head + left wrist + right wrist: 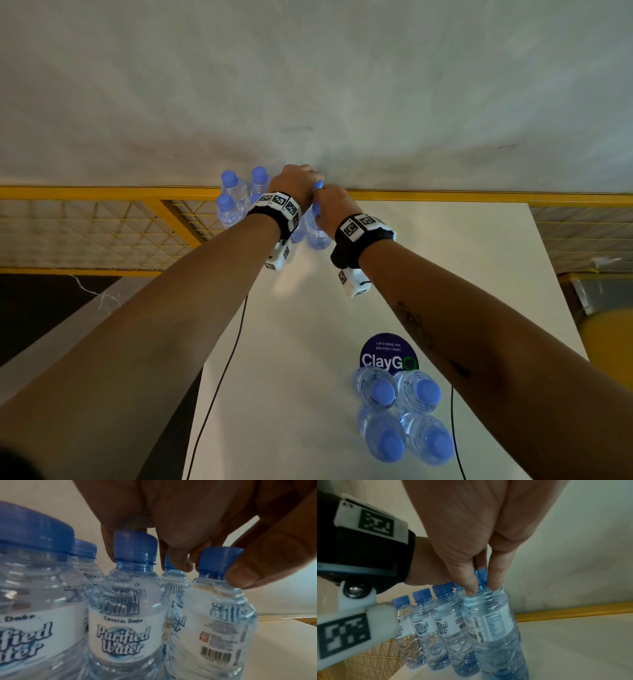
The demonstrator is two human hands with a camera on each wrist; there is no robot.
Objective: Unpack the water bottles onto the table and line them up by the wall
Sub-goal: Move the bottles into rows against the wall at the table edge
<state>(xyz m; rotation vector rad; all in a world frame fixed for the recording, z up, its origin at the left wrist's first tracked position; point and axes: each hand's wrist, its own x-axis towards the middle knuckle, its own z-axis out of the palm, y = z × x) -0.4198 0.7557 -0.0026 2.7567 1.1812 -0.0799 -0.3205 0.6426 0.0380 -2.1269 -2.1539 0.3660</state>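
Clear water bottles with blue caps stand on a white table (445, 257). A cluster of them (234, 198) sits at the far left corner against the wall (308, 85). My left hand (298, 183) reaches over that cluster. In the left wrist view my left hand (205, 566) curls over the caps, thumb and a finger pinching the cap of one bottle (214, 615), other fingers behind the cap of its neighbour (126, 628). My right hand (330, 205) (482, 585) pinches the cap of another bottle (489, 622) (317, 236), upright at the cluster's right end. Several more bottles (400, 411) stand grouped near me.
A yellow rail (102, 192) runs along the wall's foot behind the table. Yellow wire mesh (102, 226) lies left of the table, past its edge. A round purple sticker (388, 353) is on the tabletop. A black cable (226, 370) hangs over the left side.
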